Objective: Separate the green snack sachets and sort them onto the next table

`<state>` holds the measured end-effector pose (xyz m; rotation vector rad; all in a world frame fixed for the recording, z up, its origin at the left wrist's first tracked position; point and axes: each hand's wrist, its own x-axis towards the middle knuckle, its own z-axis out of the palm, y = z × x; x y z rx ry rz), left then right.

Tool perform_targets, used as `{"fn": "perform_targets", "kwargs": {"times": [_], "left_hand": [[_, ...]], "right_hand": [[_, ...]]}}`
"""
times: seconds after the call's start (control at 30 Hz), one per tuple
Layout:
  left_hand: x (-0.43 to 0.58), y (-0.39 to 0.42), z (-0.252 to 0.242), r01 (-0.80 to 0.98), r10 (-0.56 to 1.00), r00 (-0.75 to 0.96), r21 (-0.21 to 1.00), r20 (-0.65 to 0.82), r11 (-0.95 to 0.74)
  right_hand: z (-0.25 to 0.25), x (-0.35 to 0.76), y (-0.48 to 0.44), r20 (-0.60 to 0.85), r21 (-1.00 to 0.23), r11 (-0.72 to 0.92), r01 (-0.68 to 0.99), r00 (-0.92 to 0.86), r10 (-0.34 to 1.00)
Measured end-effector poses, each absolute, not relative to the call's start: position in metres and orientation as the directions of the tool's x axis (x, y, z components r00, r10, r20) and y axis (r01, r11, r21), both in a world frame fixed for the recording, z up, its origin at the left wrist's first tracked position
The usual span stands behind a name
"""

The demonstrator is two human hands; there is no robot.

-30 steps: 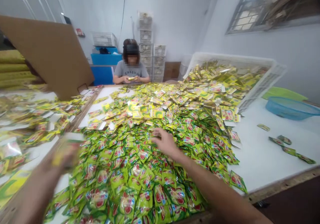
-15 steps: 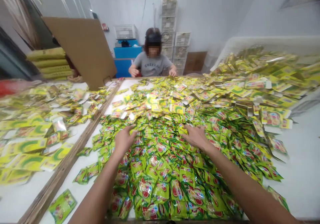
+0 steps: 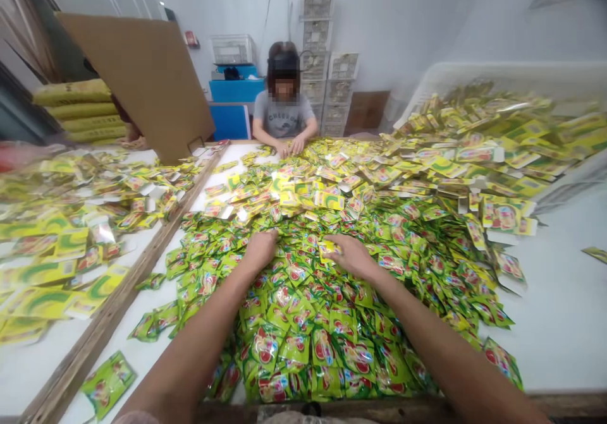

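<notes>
A wide heap of shiny green sachets [image 3: 322,348] with red fruit prints covers the table in front of me. My right hand [image 3: 353,256] is over the middle of the heap, its thumb and fingers closed on a small yellow carton [image 3: 327,251]. To its left, my left hand [image 3: 262,248] rests low over the sachets with the fingers curled in. Whatever those fingers hold, if anything, is hidden. Beyond both hands, yellow cartons [image 3: 329,200] with white flaps lie in a loose band across the table.
A wooden strip [image 3: 128,285] divides off more yellow cartons [image 3: 38,272] on the left. At the right stands a white crate [image 3: 427,89] heaped with cartons. A cardboard sheet [image 3: 142,83] leans at the back left. Opposite me sits a person [image 3: 284,117], hands together at the table edge.
Both my hands have moved closer together; the left fingers have curled in. The right hand has come left with the yellow carton. The person opposite has brought their hands together on the table.
</notes>
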<state>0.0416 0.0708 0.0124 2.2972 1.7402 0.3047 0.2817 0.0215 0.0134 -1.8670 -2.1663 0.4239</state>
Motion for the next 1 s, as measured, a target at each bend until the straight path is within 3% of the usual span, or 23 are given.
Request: {"fn": "perform_targets", "kwargs": {"times": [0.13, 0.27, 0.33, 0.43, 0.5, 0.67, 0.9, 1.0], "left_hand": [[0.03, 0.058, 0.021, 0.867, 0.981, 0.174, 0.459, 0.091, -0.196], [0.021, 0.036, 0.026, 0.759, 0.988, 0.08, 0.635, 0.13, -0.145], [0.019, 0.022, 0.022, 0.599, 0.995, 0.044, 0.795, 0.086, -0.096], [0.022, 0.0, 0.009, 0.204, 0.999, 0.014, 0.978, -0.042, 0.038], [0.026, -0.011, 0.0, 0.061, 0.993, 0.032, 0.992, -0.111, 0.109], [0.038, -0.024, -0.004, -0.069, 0.979, 0.079, 0.979, -0.187, 0.193], [0.04, -0.027, 0.011, -0.103, 0.933, 0.264, 0.955, -0.243, 0.278], [0.041, -0.028, 0.006, -0.147, 0.928, 0.265, 0.94, -0.261, 0.307]], "right_hand": [[0.004, 0.268, -0.011, 0.155, -0.558, 0.208, 0.803, -0.145, 0.977], [0.006, 0.26, -0.035, 0.103, -0.717, 0.007, 0.697, 0.096, 0.99], [0.009, 0.257, -0.041, 0.086, -0.767, -0.012, 0.641, 0.121, 0.989], [0.018, 0.251, -0.044, 0.188, -0.797, 0.085, 0.598, 0.112, 0.976], [0.024, 0.244, -0.045, 0.156, -0.834, 0.071, 0.547, 0.11, 0.982], [0.028, 0.22, -0.048, -0.08, -0.946, -0.069, 0.316, -0.023, 0.997], [0.014, 0.208, -0.049, -0.114, -0.976, -0.11, 0.191, -0.01, 0.993], [0.011, 0.206, -0.049, -0.145, -0.978, -0.15, 0.148, 0.046, 0.988]]}}
